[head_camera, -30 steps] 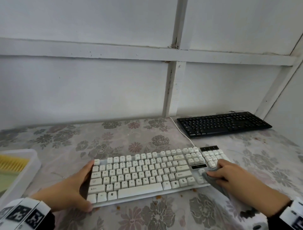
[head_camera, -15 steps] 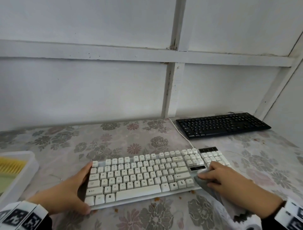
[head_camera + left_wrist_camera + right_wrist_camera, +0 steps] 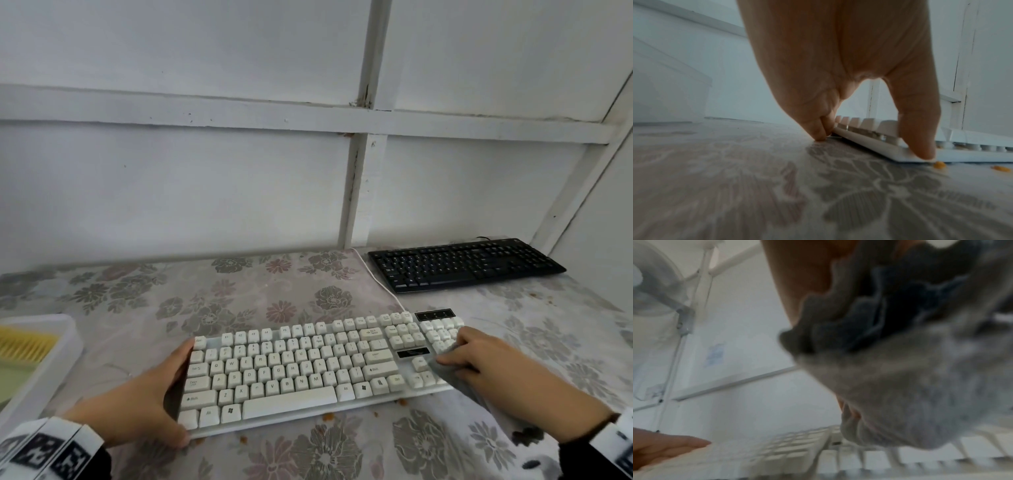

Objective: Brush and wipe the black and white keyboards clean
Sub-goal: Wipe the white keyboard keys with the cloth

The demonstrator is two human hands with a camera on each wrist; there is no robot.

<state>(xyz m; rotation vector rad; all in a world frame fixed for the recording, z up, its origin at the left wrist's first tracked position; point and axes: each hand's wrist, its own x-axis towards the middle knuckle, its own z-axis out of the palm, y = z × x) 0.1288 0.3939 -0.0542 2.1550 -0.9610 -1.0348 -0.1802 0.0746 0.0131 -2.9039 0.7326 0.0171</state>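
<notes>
The white keyboard [image 3: 294,366] lies in front of me on the flowered tablecloth. My left hand [image 3: 171,397] grips its left end, thumb on the near corner and fingers along the far side, as the left wrist view shows at the keyboard [image 3: 869,139]. My right hand [image 3: 459,356] holds a grey cloth [image 3: 445,371] bunched under its curled fingers and presses it on the number pad and arrow keys. In the right wrist view the cloth [image 3: 910,394] fills the frame above the keys [image 3: 818,456]. The black keyboard [image 3: 462,263] lies at the back right, untouched.
A white tray [image 3: 51,370] with a yellow brush [image 3: 24,344] in it stands at the left edge. Orange crumbs [image 3: 329,416] are scattered on the cloth before the white keyboard. The white cable [image 3: 380,284] runs from it to the wall behind.
My right hand with the cloth slid left over the arrow keys and then back right onto the number pad. The left hand has kept its grip on the keyboard's left end.
</notes>
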